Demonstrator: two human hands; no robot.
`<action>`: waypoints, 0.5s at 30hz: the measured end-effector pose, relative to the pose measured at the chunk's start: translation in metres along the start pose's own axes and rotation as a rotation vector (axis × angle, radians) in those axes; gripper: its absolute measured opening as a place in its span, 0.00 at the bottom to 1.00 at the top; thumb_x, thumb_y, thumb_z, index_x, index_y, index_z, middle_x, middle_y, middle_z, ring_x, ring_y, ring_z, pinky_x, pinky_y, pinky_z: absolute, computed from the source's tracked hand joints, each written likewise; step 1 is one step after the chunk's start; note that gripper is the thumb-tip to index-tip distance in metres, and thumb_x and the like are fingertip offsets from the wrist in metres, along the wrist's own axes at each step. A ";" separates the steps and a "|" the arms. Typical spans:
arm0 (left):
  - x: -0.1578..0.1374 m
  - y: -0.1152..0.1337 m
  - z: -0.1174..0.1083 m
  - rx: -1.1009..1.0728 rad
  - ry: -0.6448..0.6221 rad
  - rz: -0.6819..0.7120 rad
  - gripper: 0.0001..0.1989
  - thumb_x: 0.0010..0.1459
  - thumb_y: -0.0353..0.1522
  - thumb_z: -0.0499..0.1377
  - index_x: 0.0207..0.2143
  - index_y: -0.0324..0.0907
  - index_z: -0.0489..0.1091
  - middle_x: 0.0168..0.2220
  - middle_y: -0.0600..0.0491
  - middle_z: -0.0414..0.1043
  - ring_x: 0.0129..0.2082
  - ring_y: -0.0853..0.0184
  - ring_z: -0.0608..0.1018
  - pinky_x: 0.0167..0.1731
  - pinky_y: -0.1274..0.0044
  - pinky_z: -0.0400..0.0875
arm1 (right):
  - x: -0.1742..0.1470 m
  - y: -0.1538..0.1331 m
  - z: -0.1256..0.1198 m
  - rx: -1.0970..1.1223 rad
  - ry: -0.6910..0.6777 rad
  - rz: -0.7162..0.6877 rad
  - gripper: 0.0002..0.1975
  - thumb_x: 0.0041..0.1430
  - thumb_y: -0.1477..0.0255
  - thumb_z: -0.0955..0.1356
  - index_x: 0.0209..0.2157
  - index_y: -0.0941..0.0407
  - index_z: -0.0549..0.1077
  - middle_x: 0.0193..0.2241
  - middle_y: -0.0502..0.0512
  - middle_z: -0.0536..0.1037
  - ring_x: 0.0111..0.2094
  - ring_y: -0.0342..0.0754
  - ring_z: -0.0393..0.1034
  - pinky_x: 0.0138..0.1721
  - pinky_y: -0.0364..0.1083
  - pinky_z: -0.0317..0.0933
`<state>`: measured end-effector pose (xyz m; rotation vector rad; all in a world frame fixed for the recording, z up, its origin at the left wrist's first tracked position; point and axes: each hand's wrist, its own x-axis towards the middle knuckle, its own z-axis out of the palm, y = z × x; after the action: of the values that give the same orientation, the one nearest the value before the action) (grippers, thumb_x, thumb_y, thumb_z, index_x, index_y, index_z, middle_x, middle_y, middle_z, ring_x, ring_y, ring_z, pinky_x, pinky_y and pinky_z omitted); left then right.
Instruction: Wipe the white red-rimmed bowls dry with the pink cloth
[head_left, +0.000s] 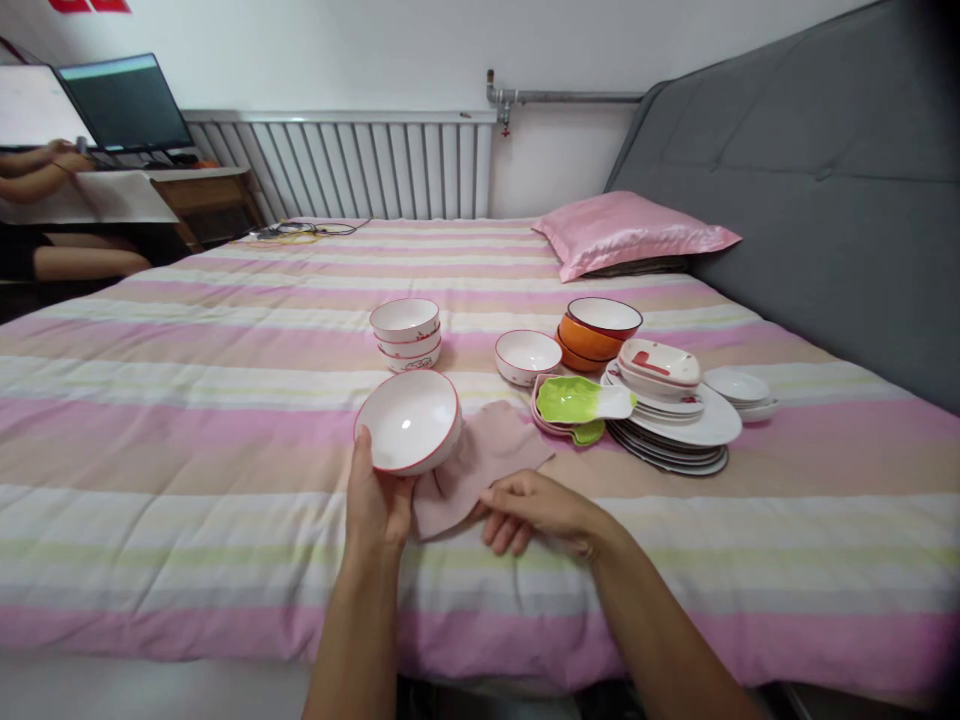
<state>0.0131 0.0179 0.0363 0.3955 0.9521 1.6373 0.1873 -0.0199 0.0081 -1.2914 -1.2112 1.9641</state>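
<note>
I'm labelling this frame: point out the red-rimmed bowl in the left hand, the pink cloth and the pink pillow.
Red-rimmed bowl (409, 423): head view, inner surface.
Pink cloth (478, 460): head view, middle.
Pink pillow (634, 228): head view, upper face.

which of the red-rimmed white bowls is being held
The tilted red-rimmed white bowl in the left hand. The others rest on the striped bedspread: a stack behind it and a single bowl beside the orange bowls.

A striped bedspread (187, 410), pink pillow (637, 232), padded grey headboard (810, 150) and wall radiator (382, 165) identify the setting as a home bedroom.
</note>
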 end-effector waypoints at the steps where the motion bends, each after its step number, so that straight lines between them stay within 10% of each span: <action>1: 0.000 -0.003 0.001 0.016 0.001 -0.003 0.15 0.59 0.40 0.55 0.45 0.46 0.72 0.51 0.50 0.71 0.53 0.59 0.71 0.43 0.72 0.75 | -0.001 0.000 -0.010 -0.060 0.138 -0.012 0.18 0.56 0.57 0.66 0.30 0.60 0.73 0.22 0.53 0.76 0.21 0.41 0.69 0.20 0.38 0.57; 6: 0.001 -0.016 0.001 0.143 0.074 -0.004 0.18 0.57 0.44 0.57 0.45 0.42 0.71 0.46 0.47 0.73 0.44 0.63 0.76 0.36 0.76 0.75 | -0.006 -0.001 -0.033 -0.688 1.015 -0.051 0.12 0.58 0.63 0.64 0.32 0.57 0.71 0.30 0.58 0.77 0.35 0.52 0.72 0.34 0.47 0.60; 15: -0.001 -0.031 0.001 0.383 0.093 0.084 0.27 0.48 0.49 0.62 0.44 0.40 0.69 0.39 0.48 0.73 0.35 0.65 0.77 0.35 0.73 0.75 | 0.004 0.003 -0.028 -0.832 1.001 0.066 0.20 0.58 0.59 0.62 0.45 0.59 0.70 0.42 0.65 0.76 0.45 0.62 0.69 0.38 0.52 0.60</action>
<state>0.0343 0.0185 0.0142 0.6298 1.3410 1.5570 0.2107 -0.0067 -0.0006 -2.2976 -1.4073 0.5247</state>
